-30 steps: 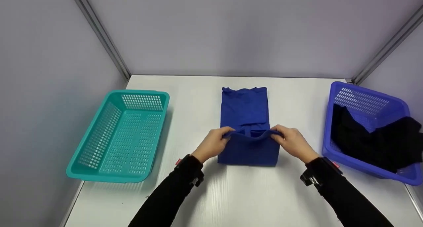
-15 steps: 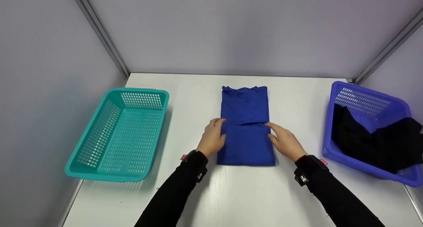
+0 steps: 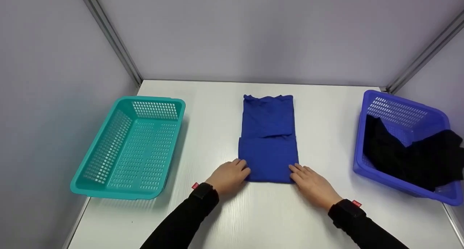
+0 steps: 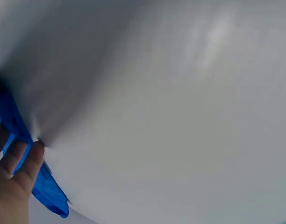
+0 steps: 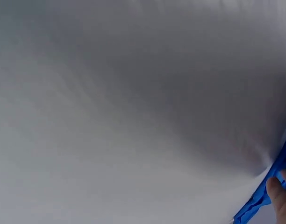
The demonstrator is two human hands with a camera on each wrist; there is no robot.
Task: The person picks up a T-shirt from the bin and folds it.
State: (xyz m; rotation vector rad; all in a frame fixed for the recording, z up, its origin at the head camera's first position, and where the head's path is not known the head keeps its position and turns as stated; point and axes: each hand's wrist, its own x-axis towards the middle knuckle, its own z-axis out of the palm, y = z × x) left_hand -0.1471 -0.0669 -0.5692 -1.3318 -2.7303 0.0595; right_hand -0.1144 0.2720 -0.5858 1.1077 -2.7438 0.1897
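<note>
A blue shirt (image 3: 268, 151) lies folded into a narrow upright rectangle on the white table, its lower part turned up over the rest as a flap. At its lower left edge my left hand (image 3: 228, 176) touches the cloth with its fingertips. The fingers of my right hand (image 3: 313, 185) rest on the lower right edge, fairly straight. In the left wrist view, the left fingers (image 4: 33, 163) lie along the side of the shirt (image 4: 47, 189). Only a bit of the right hand (image 5: 283, 200) shows in the right wrist view, against the blue edge.
On the left stands a teal plastic basket (image 3: 78, 183) with nothing in it. A blue-violet basket (image 3: 357, 162) on the right holds black cloth (image 3: 409, 158). Grey partition walls (image 3: 268, 35) close off the back and sides of the white table (image 3: 214, 133).
The hands have let go of the shirt's turned-up hem, which now lies flat over the middle. Both hands have come down toward the fold nearest the person.
</note>
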